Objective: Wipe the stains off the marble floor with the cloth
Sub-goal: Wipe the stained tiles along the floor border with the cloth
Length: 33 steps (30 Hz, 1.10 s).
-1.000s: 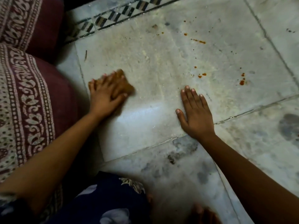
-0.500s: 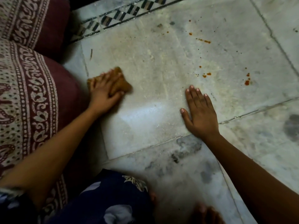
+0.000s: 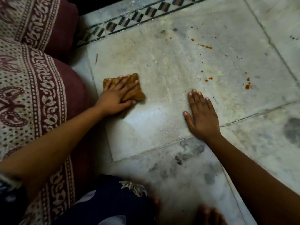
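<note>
A folded brown cloth lies on the pale marble floor near the slab's left edge. My left hand presses flat on the cloth with straight, spread fingers and covers most of it. My right hand rests flat on the bare marble to the right, fingers straight and together, holding nothing. Orange-red stains speckle the slab's right side, and more spots sit farther back. Between the hands the marble looks wet and shiny.
Maroon patterned cushions crowd the left side, right beside the cloth. A black-and-white checkered tile border runs along the far edge. Dark grey patches mark the nearer slabs. My dark floral clothing and toes show at the bottom.
My left hand has slid the cloth a little to the left and back over the slab, and its fingers now lie flatter. My right hand has stayed planted in place.
</note>
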Available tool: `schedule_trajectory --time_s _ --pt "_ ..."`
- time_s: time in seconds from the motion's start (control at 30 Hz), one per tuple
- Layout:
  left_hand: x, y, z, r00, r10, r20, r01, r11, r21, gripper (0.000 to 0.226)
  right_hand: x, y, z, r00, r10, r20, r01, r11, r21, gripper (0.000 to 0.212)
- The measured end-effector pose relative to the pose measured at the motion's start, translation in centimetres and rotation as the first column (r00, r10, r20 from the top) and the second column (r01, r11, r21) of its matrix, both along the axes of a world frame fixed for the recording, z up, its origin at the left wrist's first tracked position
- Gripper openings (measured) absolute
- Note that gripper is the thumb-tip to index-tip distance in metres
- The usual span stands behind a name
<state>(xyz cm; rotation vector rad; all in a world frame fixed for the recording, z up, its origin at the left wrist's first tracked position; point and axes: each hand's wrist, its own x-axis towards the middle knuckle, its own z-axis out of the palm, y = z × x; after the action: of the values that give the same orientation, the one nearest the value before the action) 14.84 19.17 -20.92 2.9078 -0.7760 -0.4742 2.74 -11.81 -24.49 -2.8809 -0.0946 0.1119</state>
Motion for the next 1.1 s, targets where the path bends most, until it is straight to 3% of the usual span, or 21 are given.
schedule_trajectory --time_s 0.13,0.27,0.33,0.5,0.57,0.73,0.87,1.0,1.1 --pt "5.8 1.6 -0.1 0.954 0.299 0.002 -0.298 0.951 0.075 0.078 1.3 0.7 0.7 0.998 0.058 0.004 -0.058 0.998 0.002 0.064" --pt "11.0 -3.4 -0.5 0.881 0.471 0.047 -0.472 0.882 0.003 0.067 5.4 2.7 0.9 0.993 0.111 0.026 -0.111 0.994 0.02 0.065" --pt "11.1 -5.7 -0.9 0.906 0.418 0.064 -0.416 0.908 -0.043 0.067 7.1 3.5 0.5 0.993 0.116 0.024 -0.116 0.993 0.021 0.066" --pt "6.8 -5.5 -1.6 0.986 0.075 0.15 -0.065 0.995 -0.074 0.073 8.1 3.6 -0.4 0.989 0.145 0.038 -0.145 0.989 0.004 0.066" --pt "7.7 -3.4 -1.6 0.975 0.137 0.172 -0.12 0.987 -0.108 0.069 8.2 3.5 -0.3 0.989 0.14 0.04 -0.142 0.99 0.027 0.065" --pt "15.1 -4.0 -1.6 0.855 0.491 0.168 -0.472 0.87 -0.142 0.064 8.1 3.6 -0.3 0.99 0.136 0.035 -0.137 0.99 0.043 0.065" --pt "15.7 -9.3 -1.3 0.942 0.319 0.101 -0.307 0.945 -0.117 0.066 8.1 3.6 -0.1 0.991 0.129 0.04 -0.13 0.991 0.039 0.065" --pt "9.7 -8.2 -1.5 0.984 0.082 0.158 -0.063 0.991 -0.119 0.072 8.0 3.6 -0.1 0.99 0.13 0.051 -0.132 0.99 0.041 0.066" --pt "9.9 -3.9 -1.2 0.971 0.172 0.167 -0.152 0.98 -0.129 0.073 8.1 3.6 -0.2 0.99 0.13 0.055 -0.132 0.99 0.041 0.066"
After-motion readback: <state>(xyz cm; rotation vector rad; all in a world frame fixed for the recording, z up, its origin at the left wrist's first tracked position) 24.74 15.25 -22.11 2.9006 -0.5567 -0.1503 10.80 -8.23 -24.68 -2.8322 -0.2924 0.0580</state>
